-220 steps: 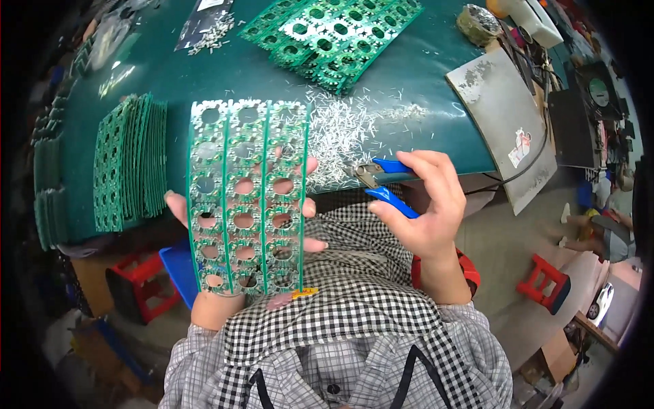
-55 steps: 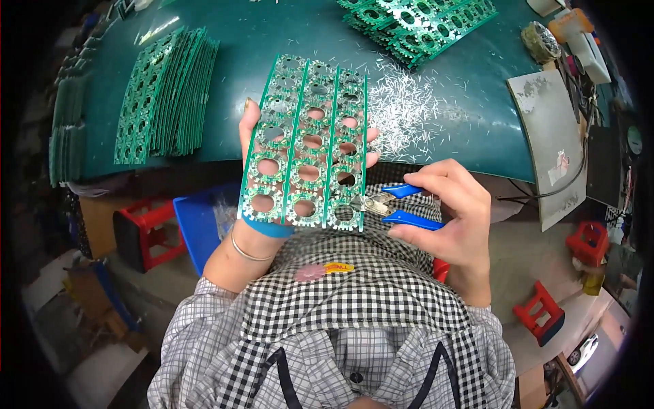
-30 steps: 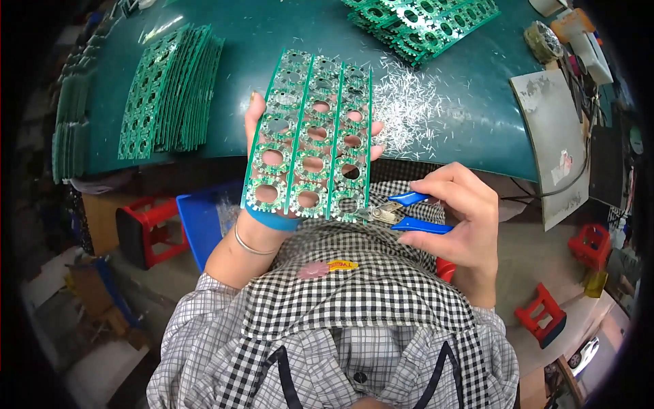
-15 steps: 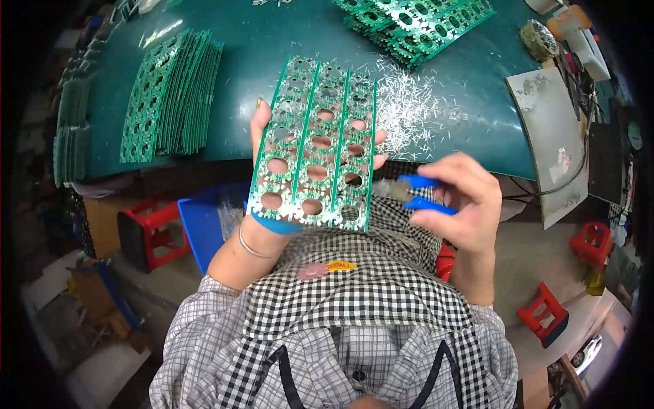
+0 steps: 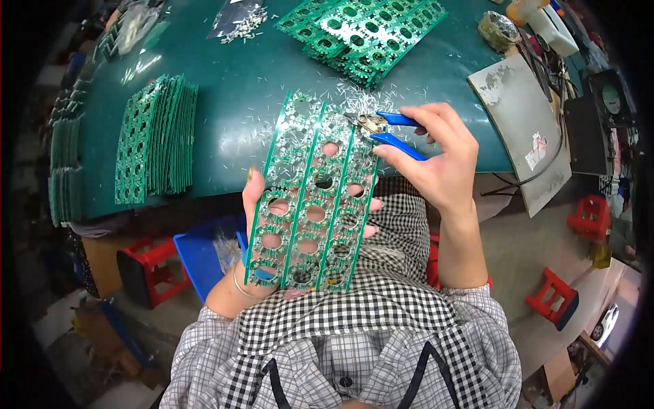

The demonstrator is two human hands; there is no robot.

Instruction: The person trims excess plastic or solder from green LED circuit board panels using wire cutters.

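Head-worn fisheye view, looking down, close

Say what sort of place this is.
Probably an electronics workshop or factory: green circuit boards stand in a row on the bench, the left hand holds a board panel full of round holes, and the right hand holds blue-handled cutters.

1. The left hand [image 5: 315,213] held a green circuit-board panel [image 5: 304,198] from beneath.
2. The right hand [image 5: 446,153] gripped blue-handled cutters [image 5: 396,145] at the panel's upper right part.
3. White clippings [image 5: 361,100] and more panels [image 5: 371,28] lay on the counter [image 5: 225,82].
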